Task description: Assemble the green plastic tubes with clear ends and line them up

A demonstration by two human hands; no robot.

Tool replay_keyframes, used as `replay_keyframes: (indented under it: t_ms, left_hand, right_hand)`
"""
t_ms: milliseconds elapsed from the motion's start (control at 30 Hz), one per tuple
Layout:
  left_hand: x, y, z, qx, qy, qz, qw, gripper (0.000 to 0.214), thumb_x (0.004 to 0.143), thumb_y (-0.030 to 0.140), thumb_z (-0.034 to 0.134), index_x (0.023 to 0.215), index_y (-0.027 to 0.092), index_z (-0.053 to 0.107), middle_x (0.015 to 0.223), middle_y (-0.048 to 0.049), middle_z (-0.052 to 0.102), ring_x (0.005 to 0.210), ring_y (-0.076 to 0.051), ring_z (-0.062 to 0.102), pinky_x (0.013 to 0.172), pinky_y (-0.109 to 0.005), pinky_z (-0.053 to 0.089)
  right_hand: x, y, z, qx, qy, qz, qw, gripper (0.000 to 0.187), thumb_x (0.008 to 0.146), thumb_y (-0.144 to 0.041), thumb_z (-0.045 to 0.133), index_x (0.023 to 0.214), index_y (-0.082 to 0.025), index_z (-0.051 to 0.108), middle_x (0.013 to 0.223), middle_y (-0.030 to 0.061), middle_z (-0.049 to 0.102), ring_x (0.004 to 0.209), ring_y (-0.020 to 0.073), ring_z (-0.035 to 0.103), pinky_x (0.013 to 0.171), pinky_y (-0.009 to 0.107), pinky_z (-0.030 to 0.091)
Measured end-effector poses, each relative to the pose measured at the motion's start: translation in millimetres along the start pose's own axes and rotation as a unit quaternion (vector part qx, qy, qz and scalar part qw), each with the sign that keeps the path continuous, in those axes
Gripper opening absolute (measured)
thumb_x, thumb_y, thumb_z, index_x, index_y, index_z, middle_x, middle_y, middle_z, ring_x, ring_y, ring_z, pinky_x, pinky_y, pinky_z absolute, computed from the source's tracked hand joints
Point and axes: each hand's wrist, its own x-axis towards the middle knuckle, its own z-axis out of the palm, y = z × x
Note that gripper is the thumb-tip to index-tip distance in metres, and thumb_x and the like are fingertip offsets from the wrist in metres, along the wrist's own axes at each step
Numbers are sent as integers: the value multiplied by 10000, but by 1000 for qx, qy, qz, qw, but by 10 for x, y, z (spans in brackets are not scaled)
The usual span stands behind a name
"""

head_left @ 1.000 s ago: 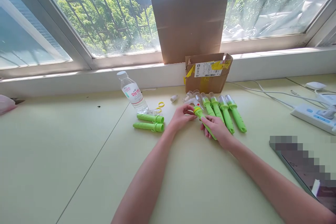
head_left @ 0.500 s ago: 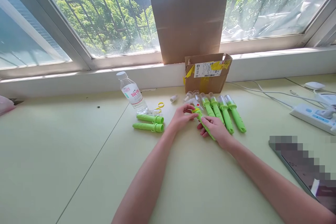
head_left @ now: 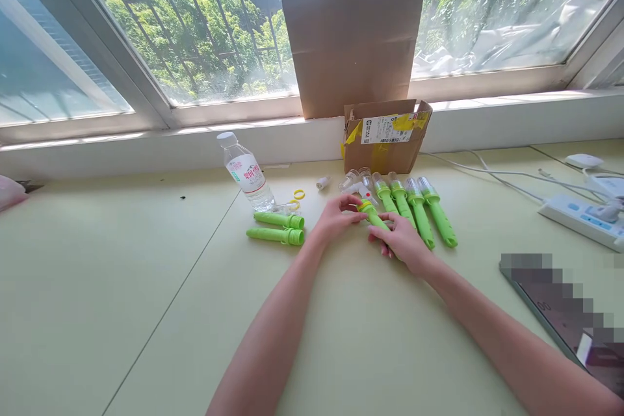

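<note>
Both hands are on one green plastic tube [head_left: 375, 216], slanted, with a yellow ring round its upper end. My left hand [head_left: 338, 216] pinches that ringed end, while my right hand [head_left: 400, 237] grips the lower body, which its fingers partly hide. Right beside it lie several green tubes with clear caps [head_left: 423, 213] in a row. Two uncapped green tubes [head_left: 277, 236] with threaded ends rest left of my hands. Yellow rings [head_left: 299, 194] and clear caps [head_left: 350, 179] lie behind, near a white piece with a red dot [head_left: 359, 190].
A water bottle [head_left: 247, 172] stands at the back left and an opened cardboard box [head_left: 385, 143] against the sill. A small white part [head_left: 322, 182] lies between them. To the right are a power strip [head_left: 582, 216] with cables and a phone-like device [head_left: 546, 315].
My right hand has shifted its grip on the green tube, with its fingers now drawn closer round the body. My left hand has stayed at the ringed end.
</note>
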Motion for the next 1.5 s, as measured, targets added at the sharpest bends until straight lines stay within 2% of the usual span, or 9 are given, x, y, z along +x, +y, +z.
replay_keyframes:
  t_ms: [300, 500, 633, 733, 833, 933, 1067, 1300, 1500]
  left_hand:
    - [3, 3, 20, -8, 6, 7, 1000, 376, 601, 347, 798, 853, 144, 606, 890, -38, 598, 753, -132, 578, 677, -305, 530]
    - [6, -5, 24, 10, 9, 13, 1000, 360, 619, 352, 787, 843, 149, 593, 851, -25, 595, 691, -112, 574, 652, -297, 526]
    - [10, -9, 53, 7, 27, 21, 999, 364, 604, 377, 793, 800, 145, 592, 832, -28, 593, 735, -133, 577, 632, -291, 527]
    - [6, 0, 65, 4, 31, 18, 999, 362, 601, 375, 794, 792, 143, 592, 830, -30, 590, 755, -143, 578, 625, -289, 525]
    - [1, 3, 59, -5, 16, 18, 1000, 349, 621, 351, 784, 836, 144, 602, 902, -44, 596, 808, -158, 588, 637, -285, 525]
    - [-3, -9, 45, -4, 9, 19, 1000, 333, 641, 326, 772, 872, 149, 610, 943, -49, 597, 828, -157, 590, 662, -285, 527]
    - [-7, -21, 38, -2, 13, 16, 1000, 334, 643, 342, 772, 866, 152, 612, 937, -45, 594, 793, -141, 583, 660, -283, 525]
    - [-6, 16, 47, 20, 30, 12, 999, 362, 630, 406, 774, 817, 152, 595, 891, -41, 590, 739, -131, 573, 624, -277, 520]
    - [-9, 21, 12, 28, 6, 17, 999, 374, 627, 350, 781, 889, 159, 596, 1001, -58, 596, 828, -153, 594, 668, -280, 514]
  right_hand:
    - [49, 62, 22, 71, 1, -26, 997, 295, 766, -405, 665, 925, -165, 602, 782, 55, 691, 488, 111, 579, 409, 227, 461]
    - [41, 21, -6, 63, -53, -20, 996, 315, 819, -464, 596, 918, -166, 620, 838, 60, 688, 542, 105, 596, 447, 209, 475]
    - [53, -1, -41, 50, -67, -2, 996, 313, 837, -475, 561, 914, -177, 618, 857, 49, 695, 460, 78, 542, 403, 197, 441]
    - [42, -18, -51, 38, -57, -4, 998, 310, 835, -473, 561, 931, -182, 607, 849, 45, 698, 404, 61, 487, 355, 195, 381]
    - [22, -32, -46, 40, -14, 12, 999, 370, 768, -414, 665, 1037, -193, 540, 819, 40, 702, 394, 71, 482, 344, 204, 367]
    - [14, -23, -29, 48, 4, 20, 999, 443, 716, -364, 723, 1058, -203, 494, 797, 37, 705, 404, 88, 506, 352, 218, 390]
    - [30, 34, 5, 58, 17, -17, 998, 342, 718, -399, 713, 935, -189, 550, 775, 44, 695, 451, 110, 560, 383, 233, 443]
    - [52, 68, 22, 36, -34, -35, 998, 335, 816, -486, 594, 928, -172, 625, 786, 46, 664, 560, 114, 607, 531, 253, 546]
    - [63, 53, 9, 26, -37, -35, 998, 328, 854, -489, 520, 854, -169, 596, 757, 21, 637, 429, 67, 511, 378, 197, 405]
